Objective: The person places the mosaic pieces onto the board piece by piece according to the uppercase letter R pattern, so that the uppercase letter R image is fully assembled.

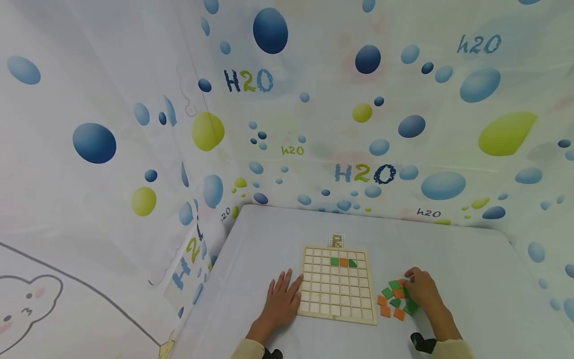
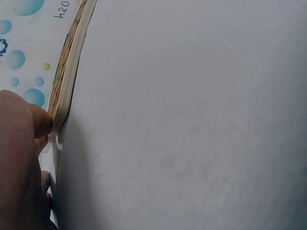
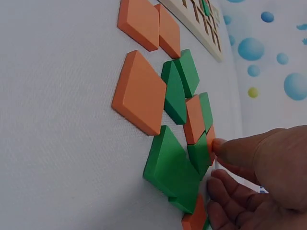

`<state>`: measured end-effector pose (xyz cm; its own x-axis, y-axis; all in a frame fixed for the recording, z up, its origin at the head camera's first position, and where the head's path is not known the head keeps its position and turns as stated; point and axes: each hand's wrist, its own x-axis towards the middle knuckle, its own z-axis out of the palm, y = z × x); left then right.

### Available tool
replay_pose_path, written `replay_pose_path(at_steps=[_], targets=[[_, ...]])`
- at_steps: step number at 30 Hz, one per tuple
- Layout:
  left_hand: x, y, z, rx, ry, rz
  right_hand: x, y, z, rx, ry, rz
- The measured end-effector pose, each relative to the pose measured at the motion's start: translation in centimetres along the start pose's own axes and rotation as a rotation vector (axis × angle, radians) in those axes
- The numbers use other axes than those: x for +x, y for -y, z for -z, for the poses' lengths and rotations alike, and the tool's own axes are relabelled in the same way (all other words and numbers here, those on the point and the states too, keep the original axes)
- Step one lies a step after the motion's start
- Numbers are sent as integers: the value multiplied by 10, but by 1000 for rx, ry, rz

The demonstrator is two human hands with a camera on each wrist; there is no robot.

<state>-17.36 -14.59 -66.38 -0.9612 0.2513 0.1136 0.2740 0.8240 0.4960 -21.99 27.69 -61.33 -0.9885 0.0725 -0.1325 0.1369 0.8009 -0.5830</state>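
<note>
My left hand (image 1: 281, 300) lies with fingers spread on the table, thumb side along the left edge of a wooden grid board (image 1: 334, 318). In the left wrist view, a fingertip touches the board's side (image 2: 72, 72). In the board's upper rows sit a green square tile (image 1: 334, 261), an orange square tile (image 1: 344, 262) and a green rounded tile (image 1: 352, 263). Right of the board, my right hand (image 1: 422, 287) reaches over a loose pile of tiles. Its thumb and curled fingers pinch an orange tile (image 3: 211, 143) at the pile's far side.
Several orange and green tiles lie about, among them an orange square (image 3: 140, 93) and a large green piece (image 3: 170, 165). A small pattern card (image 1: 336, 240) lies beyond the board. The white-covered table (image 1: 264, 234) meets curtains (image 1: 314, 114) printed with bubbles.
</note>
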Motion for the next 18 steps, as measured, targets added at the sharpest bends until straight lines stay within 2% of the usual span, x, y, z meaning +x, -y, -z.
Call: replay_pose_path(at_steps=[10, 18], targets=[[-1, -9, 12, -5, 26, -3, 4, -7, -4, 10, 27, 24], [-2, -6, 9, -28, 0, -21, 6, -13, -11, 11, -38, 61]])
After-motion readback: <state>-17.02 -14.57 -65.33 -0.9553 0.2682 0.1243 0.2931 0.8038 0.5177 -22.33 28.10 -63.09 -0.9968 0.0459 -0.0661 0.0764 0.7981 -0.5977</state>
